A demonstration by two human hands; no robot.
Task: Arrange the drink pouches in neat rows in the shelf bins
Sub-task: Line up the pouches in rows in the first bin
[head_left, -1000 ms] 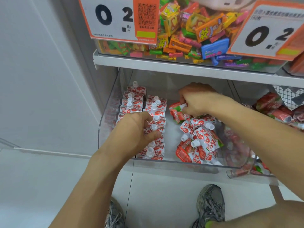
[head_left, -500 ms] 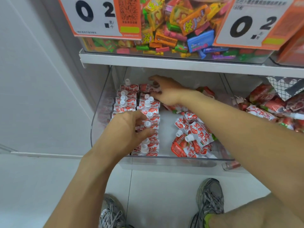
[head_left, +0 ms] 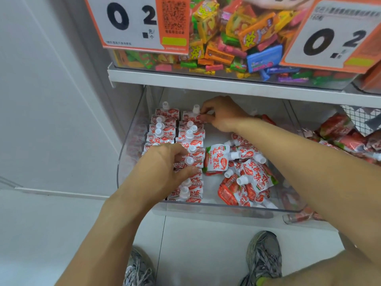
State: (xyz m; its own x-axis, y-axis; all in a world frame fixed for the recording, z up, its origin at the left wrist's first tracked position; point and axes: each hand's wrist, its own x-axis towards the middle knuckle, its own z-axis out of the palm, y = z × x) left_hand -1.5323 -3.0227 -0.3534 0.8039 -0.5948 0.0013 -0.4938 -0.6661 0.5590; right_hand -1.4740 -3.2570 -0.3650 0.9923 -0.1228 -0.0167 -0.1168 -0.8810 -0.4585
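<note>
The right hand (head_left: 224,115) reaches to the back of the clear shelf bin (head_left: 132,141), its fingertips pinched on the rearmost pouch (head_left: 192,116) of the second row, which now stands upright with its white cap up, level with the back pouch of the first row beside it; half a second ago that hand was only arriving there with the pouch lying across its fingers, and a second ago it was over the loose pile, picking the pouch out. The left hand (head_left: 165,168) has stayed where it was, fingers curled over the front part of the two neat rows (head_left: 175,141), thumb and forefinger closed around a white cap (head_left: 189,161) in the second row. Both rows run from the bin's back to its front edge against the left wall. To their right the loose pile of pouches (head_left: 243,174) lies jumbled on the bin floor (one pouch flat, label up, just beside the second row). Above, a shelf holds a bin of mixed wrapped candies (head_left: 237,42) behind two price cards (head_left: 134,23). Grey sneakers (head_left: 265,254) show on the floor below
</note>
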